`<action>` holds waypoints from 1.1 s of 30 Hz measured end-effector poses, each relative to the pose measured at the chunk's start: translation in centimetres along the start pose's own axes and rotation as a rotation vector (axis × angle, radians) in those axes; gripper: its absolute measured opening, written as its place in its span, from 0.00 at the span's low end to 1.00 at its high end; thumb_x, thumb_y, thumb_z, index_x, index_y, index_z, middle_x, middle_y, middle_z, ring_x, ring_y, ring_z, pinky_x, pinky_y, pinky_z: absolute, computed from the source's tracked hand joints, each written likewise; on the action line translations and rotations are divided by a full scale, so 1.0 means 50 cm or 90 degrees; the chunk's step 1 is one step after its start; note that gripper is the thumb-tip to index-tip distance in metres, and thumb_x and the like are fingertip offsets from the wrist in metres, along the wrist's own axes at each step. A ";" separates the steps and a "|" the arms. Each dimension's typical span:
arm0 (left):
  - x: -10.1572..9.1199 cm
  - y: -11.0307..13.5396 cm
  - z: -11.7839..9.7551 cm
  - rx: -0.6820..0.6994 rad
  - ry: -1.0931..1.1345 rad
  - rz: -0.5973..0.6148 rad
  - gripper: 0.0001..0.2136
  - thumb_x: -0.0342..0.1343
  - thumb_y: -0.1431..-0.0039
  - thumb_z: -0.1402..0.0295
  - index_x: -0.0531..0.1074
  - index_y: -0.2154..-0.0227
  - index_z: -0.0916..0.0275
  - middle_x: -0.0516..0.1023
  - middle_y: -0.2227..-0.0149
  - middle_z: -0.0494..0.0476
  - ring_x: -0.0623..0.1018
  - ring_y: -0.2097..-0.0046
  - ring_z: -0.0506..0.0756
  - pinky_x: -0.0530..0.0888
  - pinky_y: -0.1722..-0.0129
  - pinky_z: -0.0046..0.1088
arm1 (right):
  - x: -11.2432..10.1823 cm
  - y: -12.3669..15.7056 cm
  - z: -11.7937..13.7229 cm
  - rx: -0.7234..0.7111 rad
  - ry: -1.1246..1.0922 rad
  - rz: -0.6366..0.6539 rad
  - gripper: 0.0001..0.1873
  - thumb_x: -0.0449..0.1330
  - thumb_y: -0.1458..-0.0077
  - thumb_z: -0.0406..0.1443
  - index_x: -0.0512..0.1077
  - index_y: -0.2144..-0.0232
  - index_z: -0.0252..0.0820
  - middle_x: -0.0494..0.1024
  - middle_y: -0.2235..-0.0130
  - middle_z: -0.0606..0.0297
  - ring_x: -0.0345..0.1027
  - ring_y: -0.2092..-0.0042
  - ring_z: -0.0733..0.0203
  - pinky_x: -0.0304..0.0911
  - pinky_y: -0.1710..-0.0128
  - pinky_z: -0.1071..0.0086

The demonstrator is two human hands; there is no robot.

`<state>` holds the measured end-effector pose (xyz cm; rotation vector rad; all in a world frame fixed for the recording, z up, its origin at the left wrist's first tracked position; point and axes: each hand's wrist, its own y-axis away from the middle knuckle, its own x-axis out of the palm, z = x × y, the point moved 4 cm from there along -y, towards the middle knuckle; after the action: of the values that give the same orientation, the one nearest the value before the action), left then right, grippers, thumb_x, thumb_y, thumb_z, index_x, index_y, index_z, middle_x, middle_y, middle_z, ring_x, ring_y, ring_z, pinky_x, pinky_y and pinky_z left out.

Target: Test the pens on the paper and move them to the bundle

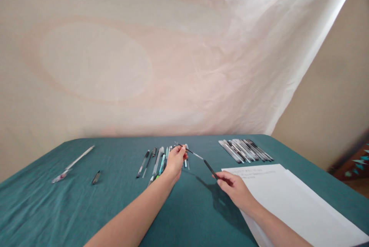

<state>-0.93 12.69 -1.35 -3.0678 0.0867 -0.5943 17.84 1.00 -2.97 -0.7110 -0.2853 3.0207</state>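
My left fingers (181, 153) pinch what seems a thin refill (196, 155), my right fingers (224, 177) pinch the dark barrel (210, 169); pushed crooked, the refill could bend.

There is a single view, from a camera worn on the head. It sits above the near edge of the tabletop (86, 208) and faces forward and slightly down. It is close in: both forearms enter from the bottom edge. The left hand (175, 160) and right hand (233, 185) meet just below centre, fingers pinching the ends of a thin pen (201, 159). The tabletop's far edge crosses below mid-height. A hanging cloth backdrop (173, 47) fills the upper half, with bare wall (331, 105) at far right.
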 end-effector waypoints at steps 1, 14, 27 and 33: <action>0.000 -0.001 0.000 -0.001 -0.004 0.004 0.16 0.60 0.59 0.58 0.69 0.74 0.67 0.65 0.78 0.47 0.64 0.78 0.44 0.64 0.76 0.19 | 0.000 0.000 0.000 -0.001 0.004 -0.001 0.16 0.54 0.49 0.40 0.74 0.62 0.40 0.74 0.68 0.63 0.66 0.68 0.60 0.61 0.67 0.69; 0.004 -0.003 -0.016 0.003 -0.036 0.061 0.14 0.60 0.58 0.60 0.71 0.72 0.67 0.66 0.79 0.47 0.64 0.78 0.44 0.64 0.75 0.20 | -0.001 0.000 0.000 0.005 0.002 -0.004 0.16 0.53 0.48 0.40 0.73 0.60 0.40 0.73 0.69 0.64 0.64 0.69 0.62 0.60 0.69 0.70; -0.002 -0.011 -0.032 0.007 -0.077 0.110 0.13 0.59 0.57 0.63 0.72 0.70 0.67 0.68 0.76 0.50 0.65 0.77 0.45 0.65 0.74 0.20 | 0.004 0.005 0.001 0.001 -0.018 -0.003 0.16 0.54 0.48 0.39 0.72 0.59 0.39 0.71 0.68 0.64 0.63 0.69 0.62 0.58 0.68 0.70; -0.006 -0.017 -0.048 0.004 -0.112 0.147 0.13 0.60 0.57 0.64 0.72 0.69 0.67 0.69 0.75 0.51 0.65 0.76 0.45 0.65 0.73 0.21 | 0.007 0.007 0.000 -0.006 -0.018 0.008 0.15 0.54 0.48 0.39 0.73 0.59 0.41 0.69 0.70 0.66 0.61 0.71 0.64 0.56 0.71 0.71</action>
<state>-2.06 13.53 0.80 -3.0258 0.4286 -0.3119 17.55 0.69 -3.16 -0.6742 -0.2979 3.0460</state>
